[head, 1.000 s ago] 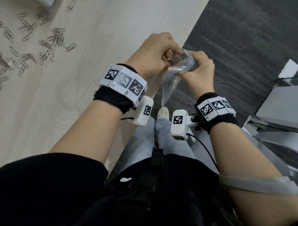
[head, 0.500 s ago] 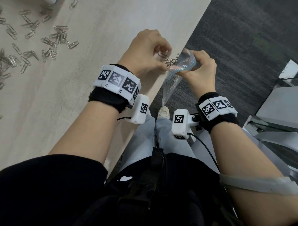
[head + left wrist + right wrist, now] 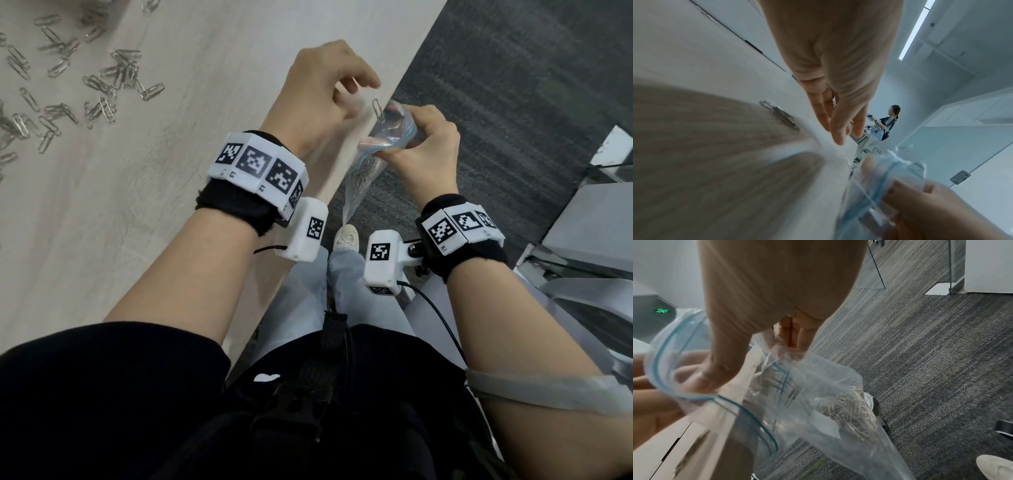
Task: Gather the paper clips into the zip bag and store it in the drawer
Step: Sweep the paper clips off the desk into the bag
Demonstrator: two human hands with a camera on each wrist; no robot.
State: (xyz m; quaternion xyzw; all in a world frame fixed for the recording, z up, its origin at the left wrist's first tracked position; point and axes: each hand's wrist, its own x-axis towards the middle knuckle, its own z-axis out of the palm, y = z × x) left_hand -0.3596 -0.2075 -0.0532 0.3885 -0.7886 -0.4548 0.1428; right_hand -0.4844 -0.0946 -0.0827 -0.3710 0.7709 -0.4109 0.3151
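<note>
Loose silver paper clips (image 3: 102, 85) lie scattered at the table's far left, and a few paper clips (image 3: 780, 115) show near my left hand. My right hand (image 3: 421, 137) grips the blue-lined mouth of the clear zip bag (image 3: 387, 137), which hangs just off the table edge. A heap of clips (image 3: 849, 408) sits inside the zip bag (image 3: 818, 402), held by my right hand (image 3: 756, 356). One clip (image 3: 376, 108) stands at the bag's mouth. My left hand (image 3: 356, 92) hovers over the table edge beside the bag, and the left hand (image 3: 840, 133) has its fingers straight and holds nothing.
The pale wooden table (image 3: 205, 51) ends in a long edge running diagonally past the bag. Dark carpet (image 3: 513, 102) lies beyond it, with grey furniture (image 3: 582, 240) at the right. My shoe (image 3: 346, 236) is below the bag. Another person (image 3: 885, 123) stands far off.
My left hand has let go of the clips it held at the bag's mouth and has drawn back up and left, fingers opening. The right hand kept hold of the bag.
</note>
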